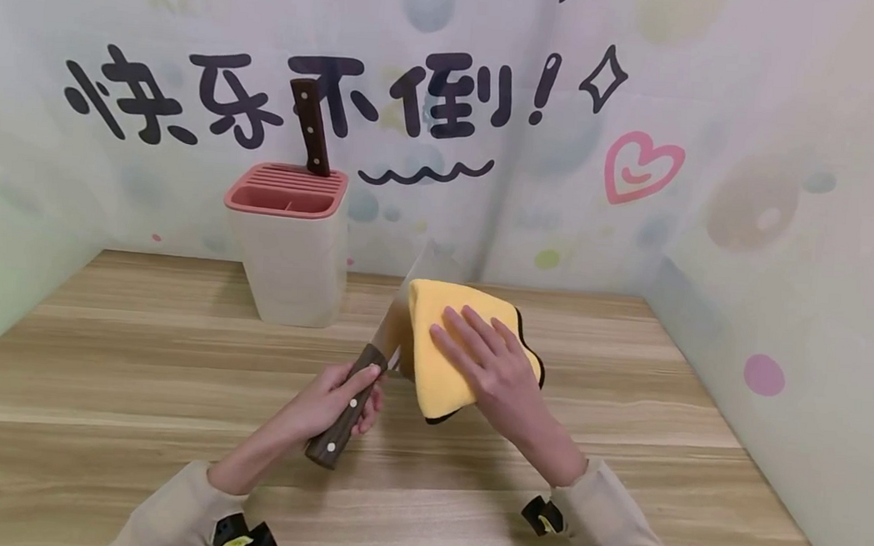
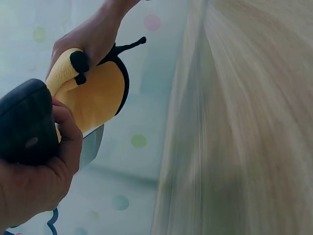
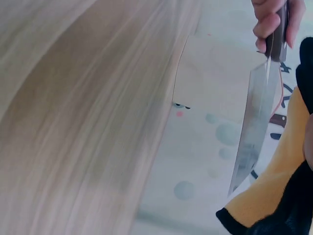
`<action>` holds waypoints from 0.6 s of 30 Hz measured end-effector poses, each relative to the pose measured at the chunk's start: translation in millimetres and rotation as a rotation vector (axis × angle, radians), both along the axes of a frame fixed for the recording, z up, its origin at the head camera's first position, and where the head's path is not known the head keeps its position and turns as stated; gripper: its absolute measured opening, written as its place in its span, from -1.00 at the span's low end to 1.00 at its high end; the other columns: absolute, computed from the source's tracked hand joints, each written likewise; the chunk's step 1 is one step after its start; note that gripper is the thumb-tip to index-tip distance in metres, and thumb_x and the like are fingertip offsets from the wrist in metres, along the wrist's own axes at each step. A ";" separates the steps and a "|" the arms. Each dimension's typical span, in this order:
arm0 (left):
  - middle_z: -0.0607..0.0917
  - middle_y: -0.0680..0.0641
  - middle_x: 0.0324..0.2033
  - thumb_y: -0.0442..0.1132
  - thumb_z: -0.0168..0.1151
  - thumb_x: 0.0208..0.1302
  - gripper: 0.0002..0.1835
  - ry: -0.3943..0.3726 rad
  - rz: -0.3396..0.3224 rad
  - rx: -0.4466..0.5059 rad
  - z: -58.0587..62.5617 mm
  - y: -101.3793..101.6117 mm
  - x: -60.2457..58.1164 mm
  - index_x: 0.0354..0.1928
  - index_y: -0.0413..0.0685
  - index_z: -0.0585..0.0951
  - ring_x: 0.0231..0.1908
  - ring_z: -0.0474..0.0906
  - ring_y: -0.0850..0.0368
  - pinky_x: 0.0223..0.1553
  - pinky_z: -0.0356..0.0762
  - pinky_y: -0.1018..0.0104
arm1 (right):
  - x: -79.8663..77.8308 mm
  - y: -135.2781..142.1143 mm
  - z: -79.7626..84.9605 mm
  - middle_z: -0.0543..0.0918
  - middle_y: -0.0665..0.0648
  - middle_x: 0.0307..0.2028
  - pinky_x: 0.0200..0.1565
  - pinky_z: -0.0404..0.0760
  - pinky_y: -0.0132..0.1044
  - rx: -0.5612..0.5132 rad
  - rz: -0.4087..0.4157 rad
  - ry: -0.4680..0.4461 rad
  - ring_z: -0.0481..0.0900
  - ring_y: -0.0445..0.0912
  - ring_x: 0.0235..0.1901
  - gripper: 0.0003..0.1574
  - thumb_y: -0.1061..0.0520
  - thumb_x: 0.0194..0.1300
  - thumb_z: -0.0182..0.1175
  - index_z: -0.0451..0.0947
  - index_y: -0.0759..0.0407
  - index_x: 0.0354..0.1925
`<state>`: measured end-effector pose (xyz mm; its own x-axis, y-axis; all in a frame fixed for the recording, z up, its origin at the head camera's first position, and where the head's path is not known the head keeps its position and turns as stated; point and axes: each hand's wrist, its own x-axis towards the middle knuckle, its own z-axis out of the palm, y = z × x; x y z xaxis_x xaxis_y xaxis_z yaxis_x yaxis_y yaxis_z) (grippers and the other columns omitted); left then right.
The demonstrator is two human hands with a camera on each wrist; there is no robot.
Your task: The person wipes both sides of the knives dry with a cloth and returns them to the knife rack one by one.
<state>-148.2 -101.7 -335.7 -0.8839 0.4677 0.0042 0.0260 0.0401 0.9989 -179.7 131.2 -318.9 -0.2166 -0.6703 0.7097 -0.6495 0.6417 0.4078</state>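
A kitchen knife with a dark riveted handle is tilted, its blade pointing away and up. My left hand grips the handle, the thumb lying along its top. A folded yellow cloth with black edging covers part of the blade's right side. My right hand holds the cloth against the blade, fingers stretched over it and thumb hidden. Seen from the right wrist, much of the blade shows bare beside the cloth. Both hands are raised above the table.
A white knife holder with a pink slotted top stands at the back left of the wooden table. Another knife stands in it, dark handle up. Printed wall cloth borders the table at the back and sides.
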 end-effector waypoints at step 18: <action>0.45 -0.06 -0.52 -0.09 -0.20 0.40 -0.61 -0.027 -0.018 0.027 -2.2 -3.3 -0.4 -0.18 -0.40 0.26 -0.60 0.44 0.27 -0.58 0.46 0.46 | 14.2 -13.8 1.4 0.27 0.07 0.24 0.19 0.20 -0.06 0.387 -0.002 0.025 0.21 -0.04 0.23 -0.24 0.32 0.08 0.05 0.18 -0.02 0.26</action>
<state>-148.6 -104.9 -337.9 -0.8753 0.4835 -0.0069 -0.0008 0.0127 0.9999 -165.5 117.4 -317.5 -0.2039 -0.8892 0.4096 -0.6352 0.4385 0.6358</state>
